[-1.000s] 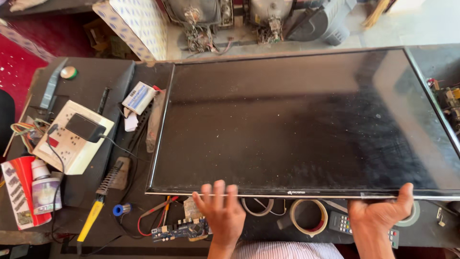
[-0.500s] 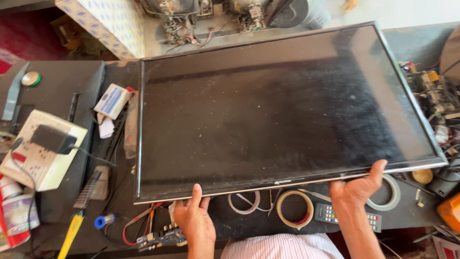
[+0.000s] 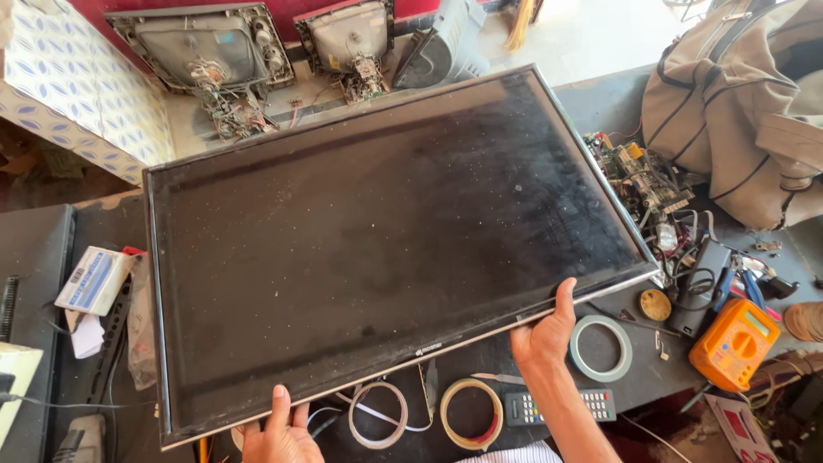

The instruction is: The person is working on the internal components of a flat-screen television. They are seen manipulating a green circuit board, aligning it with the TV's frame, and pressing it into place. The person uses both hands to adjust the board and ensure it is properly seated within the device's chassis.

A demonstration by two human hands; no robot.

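Head view — your left hand (image 3: 276, 431) and right hand (image 3: 543, 330) grip the television's (image 3: 386, 231) near edge, thumbs pressed on top — tape rolls (image 3: 470, 413) just below your fingers.

The wide flat screen panel (image 3: 386, 249) is dusty black with a thin silver rim, lying on a dark grey worktop (image 3: 600, 103). At four o'clock sits an orange boxy meter (image 3: 735, 345); at ten o'clock, a white block with a blue leaf pattern (image 3: 77, 86); at two o'clock, a beige cloth bag with dark straps (image 3: 737, 103).
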